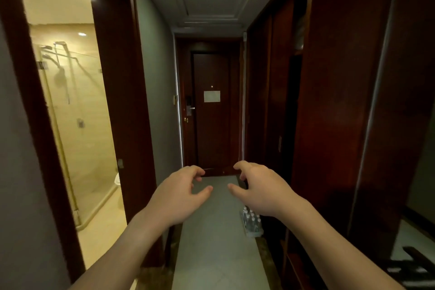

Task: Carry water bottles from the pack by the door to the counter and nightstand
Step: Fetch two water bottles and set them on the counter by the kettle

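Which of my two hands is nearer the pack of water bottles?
The right hand. The pack of bottles sits on the floor just under its wrist; the left hand is across the hallway.

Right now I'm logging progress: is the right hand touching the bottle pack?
Apart. In the head view the right hand hangs in the air with loosely curled fingers, holding nothing; the pack sits on the floor below the wrist.

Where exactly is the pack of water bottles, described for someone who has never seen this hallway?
Look down the hallway to the dark door at its end. Along the right-hand side runs a dark wooden closet. The pack of water bottles sits on the floor at its foot: clear plastic with small white caps.
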